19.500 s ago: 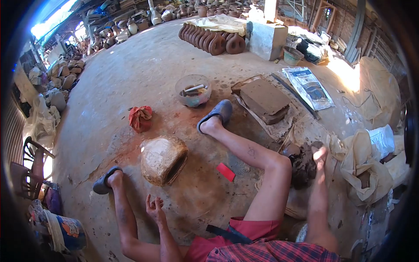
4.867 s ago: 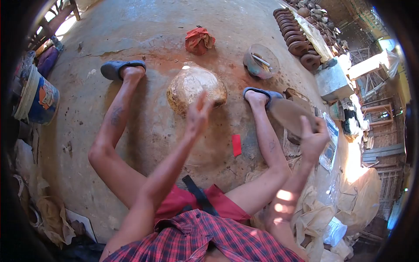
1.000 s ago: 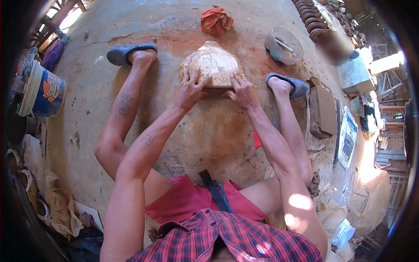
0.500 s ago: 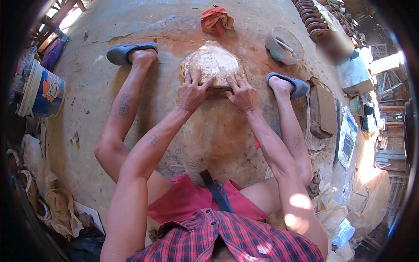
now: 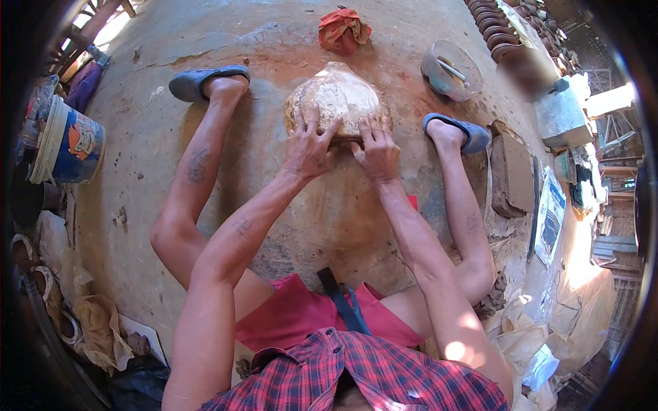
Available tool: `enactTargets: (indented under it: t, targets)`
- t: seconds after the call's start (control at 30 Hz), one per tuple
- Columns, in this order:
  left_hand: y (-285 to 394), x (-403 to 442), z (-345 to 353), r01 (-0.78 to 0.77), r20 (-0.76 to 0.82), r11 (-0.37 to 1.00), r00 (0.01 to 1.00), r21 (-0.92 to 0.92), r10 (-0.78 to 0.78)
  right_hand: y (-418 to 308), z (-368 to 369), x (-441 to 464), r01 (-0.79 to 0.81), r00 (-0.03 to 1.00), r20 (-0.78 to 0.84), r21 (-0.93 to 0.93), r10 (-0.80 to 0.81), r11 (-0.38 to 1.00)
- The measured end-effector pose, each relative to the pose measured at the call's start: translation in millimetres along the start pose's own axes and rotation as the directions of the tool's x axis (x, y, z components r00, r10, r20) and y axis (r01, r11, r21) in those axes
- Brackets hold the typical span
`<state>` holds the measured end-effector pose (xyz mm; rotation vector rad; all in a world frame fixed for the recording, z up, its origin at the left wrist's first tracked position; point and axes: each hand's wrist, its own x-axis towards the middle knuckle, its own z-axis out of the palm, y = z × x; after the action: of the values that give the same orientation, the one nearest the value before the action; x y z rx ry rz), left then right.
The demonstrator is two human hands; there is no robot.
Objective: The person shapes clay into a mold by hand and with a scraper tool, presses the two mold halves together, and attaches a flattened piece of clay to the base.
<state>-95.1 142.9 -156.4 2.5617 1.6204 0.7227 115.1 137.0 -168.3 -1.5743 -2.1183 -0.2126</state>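
On the floor between my feet sits a dome-shaped mould (image 5: 339,94) with a whitish, worn top and a narrow far end. A dark edge shows along its near side. My left hand (image 5: 308,147) lies on its near left part, fingers spread over the surface. On the near right part rests my right hand (image 5: 377,149), fingers laid over the top and thumb by the near edge. The undersides of both palms are hidden.
Beyond the mould lies a crumpled red cloth (image 5: 343,33). A bowl (image 5: 439,82) holding a light stick stands at far right. A clay block (image 5: 510,175) is right of my right foot; a blue-and-white bucket (image 5: 75,147) stands at left. Curved clay tiles (image 5: 490,31) line the upper right.
The right hand's fingers have drawn slightly closer together and shifted on the mould. The left hand stays nearly in place. The whole view has moved slightly.
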Motion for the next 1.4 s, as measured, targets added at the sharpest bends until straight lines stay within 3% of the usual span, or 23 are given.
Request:
enactTargets:
  t: [0.17,0.37,0.43,0.47,0.53,0.57,0.63,0.7,0.77,0.8,0.87,0.9,0.97,1.07,1.2,1.27,1.4]
  targets:
    - [-2.4,1.5,-20.4,-0.005,0.143,0.999,0.99,-0.042,0.011,-10.1,-1.5,0.6,-0.044,0.998,-0.044,0.057,0.047,0.997]
    - [-14.3,-2.6,-20.6,0.054,0.241,0.996,0.97,-0.065,-0.037,-21.1,-10.9,5.5,-0.163,0.987,-0.017,-0.035,0.163,0.986]
    - [-32.9,-14.5,-15.0,0.084,0.081,0.883,0.995,-0.461,-0.053,1.1,-20.4,5.2,-0.125,0.992,0.014,0.264,0.126,0.956]
    - [-40.3,-21.0,-8.9,0.082,0.082,0.883,0.995,-0.463,-0.049,18.6,-16.7,-3.7,-0.128,0.992,0.013,0.262,0.129,0.957]
    - [-49.1,-38.7,6.0,0.153,0.016,0.891,0.987,-0.427,-0.162,56.4,7.7,-32.5,-0.3,0.913,-0.093,0.506,0.397,0.809]
    - [-51.7,-40.6,12.6,0.163,0.027,0.886,0.985,-0.435,-0.168,63.6,15.5,-42.2,-0.31,0.914,-0.08,0.5,0.399,0.809]
    - [-54.3,-39.5,25.1,0.121,0.023,0.837,0.992,-0.533,-0.128,71.4,21.7,-57.8,-0.5,0.86,0.316,0.682,0.402,0.533]
    - [-59.0,-35.8,30.5,0.108,-0.004,0.844,0.992,-0.526,-0.129,68.1,28.0,-55.4,-0.477,0.875,0.298,0.671,0.381,0.568]
    - [-60.5,-34.6,30.2,0.098,-0.022,0.851,0.992,-0.516,-0.128,63.7,36.6,-53.7,-0.499,0.846,0.325,0.762,0.422,0.413]
    - [-61.3,-34.9,29.5,0.103,-0.014,0.851,0.992,-0.515,-0.128,62.4,42.0,-54.0,-0.507,0.841,0.331,0.759,0.428,0.409]
    - [-67.0,-29.6,36.1,0.116,-0.003,0.851,0.991,-0.511,-0.136,64.8,59.6,-57.8,-0.349,0.876,0.161,0.863,0.455,0.366]
    - [-67.9,-27.7,39.1,0.107,-0.033,0.85,0.989,-0.515,-0.144,68.5,65.9,-58.4,-0.36,0.874,0.174,0.86,0.454,0.362]
    - [-62.6,-35.4,39.2,0.093,-0.057,0.847,0.988,-0.523,-0.143,72.1,64.6,-60.2,-0.425,0.865,0.143,0.718,0.481,0.552]
    - [-60.1,-26.6,29.6,0.158,0.012,0.813,0.983,-0.561,-0.182,71.7,48.6,-49.3,-0.378,0.906,0.105,0.637,0.411,0.671]
    - [-65.5,-29.5,36.5,0.069,-0.075,0.869,0.99,-0.491,-0.121,66.2,30.8,-47.8,-0.473,0.881,0.233,0.459,0.412,0.752]
    - [-65.9,-36.0,43.4,0.061,-0.089,0.859,0.988,-0.509,-0.123,63.6,31.8,-48.7,-0.505,0.863,0.204,0.339,0.462,0.793]
    - [-61.8,-23.5,33.7,0.065,-0.105,0.886,0.986,-0.459,-0.127,69.0,21.2,-31.2,-0.412,0.91,0.19,0.302,0.369,0.86]
